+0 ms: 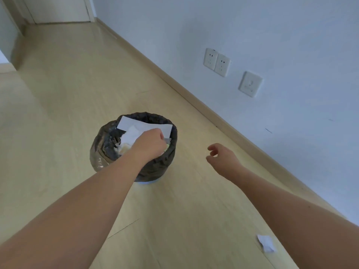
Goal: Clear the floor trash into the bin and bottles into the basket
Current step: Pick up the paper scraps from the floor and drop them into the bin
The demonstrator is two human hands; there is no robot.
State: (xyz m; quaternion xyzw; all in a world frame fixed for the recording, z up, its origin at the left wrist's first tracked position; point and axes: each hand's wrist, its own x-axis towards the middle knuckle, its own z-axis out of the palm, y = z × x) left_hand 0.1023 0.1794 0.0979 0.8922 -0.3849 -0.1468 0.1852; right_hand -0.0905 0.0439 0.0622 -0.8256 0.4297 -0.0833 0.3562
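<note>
Down over the bin (108, 150), the left hand (149, 142) hung with its knuckles up and fingers folded under, pressed among the paper already inside; whether that grip held a piece or was only pushing it down could not be told, since the fingertips were hidden. The bin was a low round tub lined with a glossy, wrinkled black bag, and it was stuffed close to its rim with crumpled white tissue and one long flat white strip (143, 124) lying across its far side.

The right hand (223, 158) floated just to the right of the bin, above bare floor, its grip loose, fingers softly curled around nothing.

The coming move probably turned on the small crumpled white scrap (266, 246) on the pale wood-grain floor (58, 98). It lay well to the right of the bin and nearer the person, close to the skirting, just beside the right forearm as seen. The right hand was plainly the nearer one, and would have to draw back toward the body and drop to reach it. The scrap looked light and soft, easy to pinch. No bottles or basket showed.
</note>
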